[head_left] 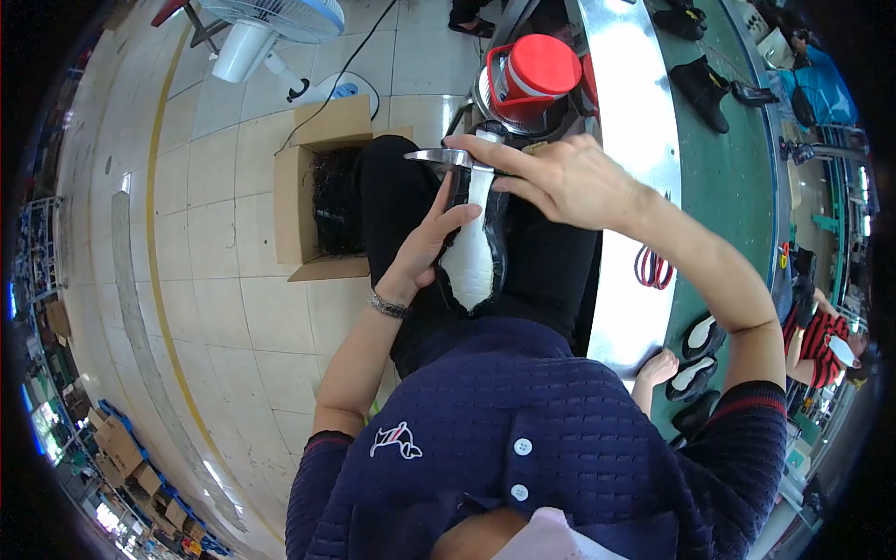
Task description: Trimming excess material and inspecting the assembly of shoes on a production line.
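A black shoe (pixel 469 257) with a white underside rests sole up on my lap, its pointed end toward me. My left hand (pixel 431 235) grips it along the left side, thumb lying on the white surface. My right hand (pixel 565 182) is closed around a shiny metal hand tool (pixel 441 157) with a curved head, laid across the shoe's far part. The right index finger stretches along the tool. Its handle is mostly hidden by my fingers, so I cannot tell its exact kind.
A metal bench (pixel 630 121) runs along my right, with red-handled scissors (pixel 653 268) on it. Beyond it, a green surface holds black boots (pixel 700 93) and shoes (pixel 693 376). Another person's hand (pixel 659 367) touches the bench. A red-lidded container (pixel 543 65), cardboard box (pixel 291 201) and fan (pixel 247 47) stand ahead.
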Action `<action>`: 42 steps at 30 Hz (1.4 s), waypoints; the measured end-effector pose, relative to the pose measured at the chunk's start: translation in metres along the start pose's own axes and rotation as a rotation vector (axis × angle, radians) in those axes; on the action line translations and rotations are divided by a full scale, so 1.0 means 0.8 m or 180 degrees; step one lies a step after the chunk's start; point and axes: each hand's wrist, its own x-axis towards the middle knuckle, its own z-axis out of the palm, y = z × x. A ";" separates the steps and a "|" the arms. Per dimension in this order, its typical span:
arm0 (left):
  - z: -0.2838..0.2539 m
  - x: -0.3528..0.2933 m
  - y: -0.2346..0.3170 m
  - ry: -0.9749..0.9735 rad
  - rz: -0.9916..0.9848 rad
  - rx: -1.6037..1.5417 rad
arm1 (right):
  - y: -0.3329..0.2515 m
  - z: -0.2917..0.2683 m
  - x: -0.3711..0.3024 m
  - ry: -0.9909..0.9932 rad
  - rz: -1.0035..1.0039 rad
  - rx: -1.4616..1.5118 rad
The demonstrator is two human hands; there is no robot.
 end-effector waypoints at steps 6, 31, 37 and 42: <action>-0.009 0.002 0.003 -0.0120 -0.0148 -0.0063 | -0.022 0.007 -0.011 -0.0598 0.0376 -0.0009; -0.065 -0.005 -0.022 -0.1452 0.4024 0.3513 | -0.097 -0.111 -0.366 0.5780 0.2931 0.2062; -0.060 -0.003 -0.029 0.0126 0.0831 0.1527 | -0.145 -0.134 -0.494 0.6770 0.3222 0.0781; -0.057 -0.018 -0.021 -0.0725 0.3179 0.3266 | -0.155 -0.189 -0.590 0.7478 0.2966 0.0228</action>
